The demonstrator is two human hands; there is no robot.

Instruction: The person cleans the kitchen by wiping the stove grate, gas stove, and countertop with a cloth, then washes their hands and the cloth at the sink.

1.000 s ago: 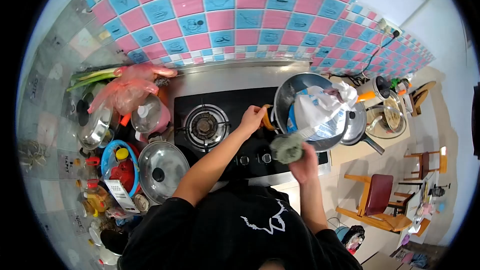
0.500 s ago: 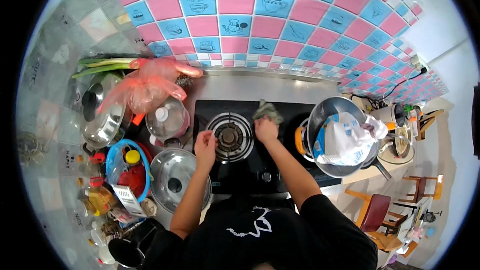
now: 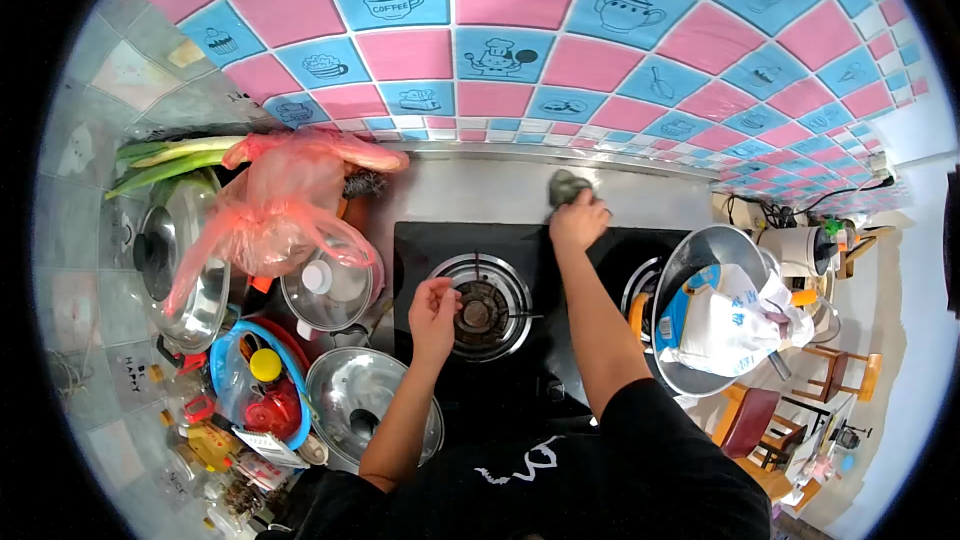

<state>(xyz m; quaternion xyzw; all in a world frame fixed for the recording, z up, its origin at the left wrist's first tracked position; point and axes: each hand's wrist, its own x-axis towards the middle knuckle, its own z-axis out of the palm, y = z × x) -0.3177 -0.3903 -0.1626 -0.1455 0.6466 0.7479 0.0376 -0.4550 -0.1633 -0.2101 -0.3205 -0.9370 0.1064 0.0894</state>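
Observation:
My right hand (image 3: 580, 223) is closed on a crumpled grey-green cloth (image 3: 568, 187), pressed to the steel counter strip (image 3: 470, 185) just behind the black gas stove (image 3: 490, 390). My left hand (image 3: 435, 312) hovers by the left side of the round burner (image 3: 480, 305), its fingers curled together. Whether anything small sits between those fingers cannot be made out. A dark metal pan support stands on the burner, inside a shiny ring.
Right of my arm, a wok (image 3: 680, 370) holding a white plastic bag (image 3: 735, 325) covers much of the second burner. On the left are a glass-lidded pot (image 3: 330, 300), a steel lid (image 3: 375, 400), a blue basin (image 3: 222, 365) and a red plastic bag (image 3: 280, 210). Chairs (image 3: 745, 425) stand at lower right.
My right hand has moved the cloth from the stovetop back onto the steel strip. My left hand stays beside the burner. The camera view has shifted and sits closer.

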